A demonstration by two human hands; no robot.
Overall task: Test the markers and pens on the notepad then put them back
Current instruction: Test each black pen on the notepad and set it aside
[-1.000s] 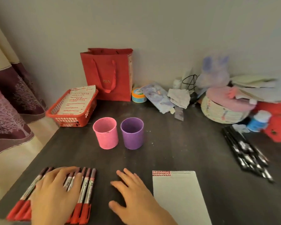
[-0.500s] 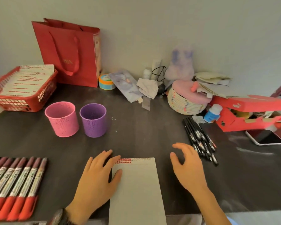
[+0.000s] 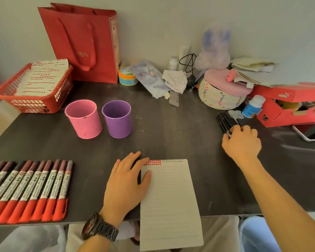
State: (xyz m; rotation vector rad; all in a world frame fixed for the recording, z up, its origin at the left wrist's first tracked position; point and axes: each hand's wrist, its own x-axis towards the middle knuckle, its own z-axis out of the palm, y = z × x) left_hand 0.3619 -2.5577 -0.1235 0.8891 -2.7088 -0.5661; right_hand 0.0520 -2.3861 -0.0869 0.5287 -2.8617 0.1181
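Head view: flat left hand (image 3: 127, 180) pins lined white notepad (image 3: 168, 200), which overhangs dark table (image 3: 171, 128) front edge. Right hand (image 3: 243, 140) curls over black pens (image 3: 225, 122); grasp unclear.

Against the wall a red paper bag (image 3: 84, 44), beside it a red basket (image 3: 33, 91) of papers; far right, a red shoebox (image 3: 287, 102) and a phone (image 3: 311, 131).
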